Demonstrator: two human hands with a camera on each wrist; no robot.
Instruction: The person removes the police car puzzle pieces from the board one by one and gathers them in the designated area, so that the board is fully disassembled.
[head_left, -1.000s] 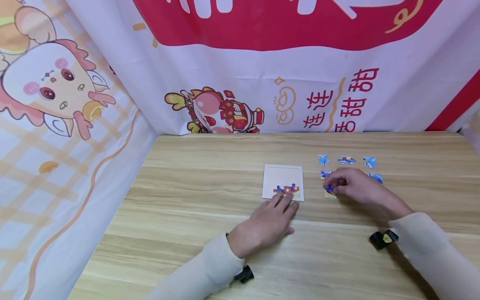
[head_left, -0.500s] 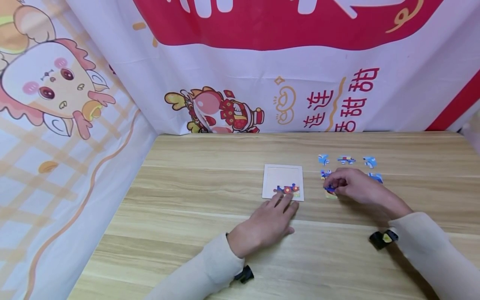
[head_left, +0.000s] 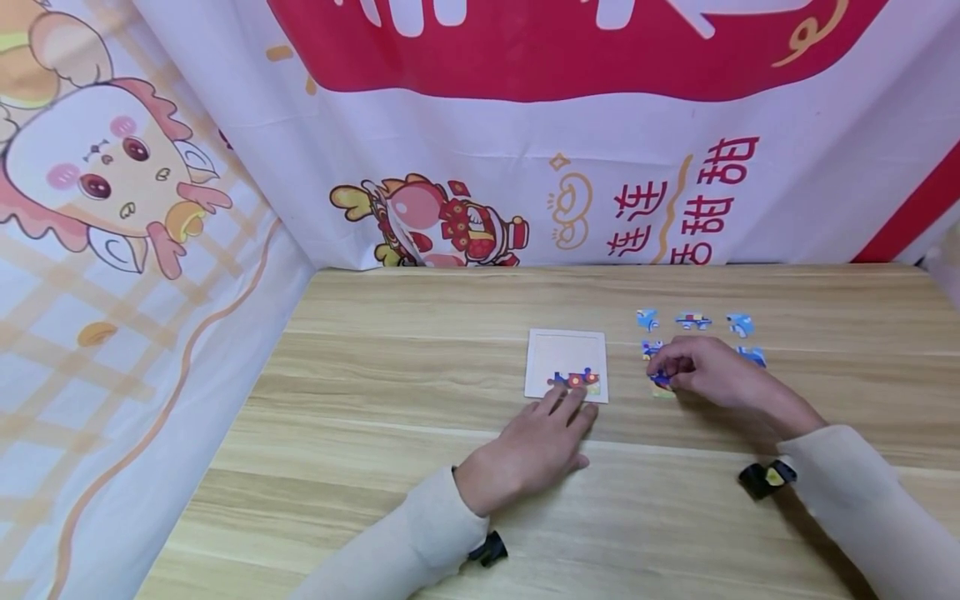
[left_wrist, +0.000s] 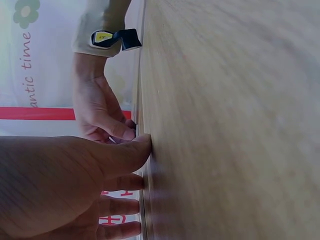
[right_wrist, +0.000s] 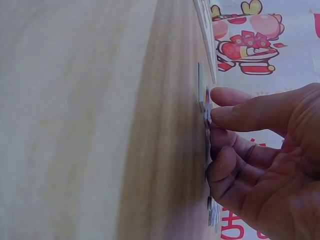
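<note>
My left hand (head_left: pixel 534 448) rests with spread fingers at the near edge of a white square puzzle tray (head_left: pixel 532 364). Joined red and blue jigsaw pieces (head_left: pixel 575 380) lie in the tray's lower right part, partly behind the fingertips. Right of the tray, my right hand (head_left: pixel 711 372) pinches a blue jigsaw piece (head_left: pixel 662 384) with a yellow-green edge, between thumb and index finger, at table level. The right wrist view shows that piece (right_wrist: pixel 201 87) edge-on by the thumb and index tips, the other fingers curled.
Above the right hand lie loose jigsaw pieces: a blue one (head_left: pixel 647 319), one with a red and yellow part (head_left: pixel 693 320) and another blue one (head_left: pixel 740 324). More pieces (head_left: pixel 652 348) sit close to the hand. A printed cloth (head_left: pixel 480 142) hangs behind the wooden table (head_left: pixel 390 358).
The jigsaw piece under the right fingertips has shifted very slightly to the right. Both hands and the tray stay in place.
</note>
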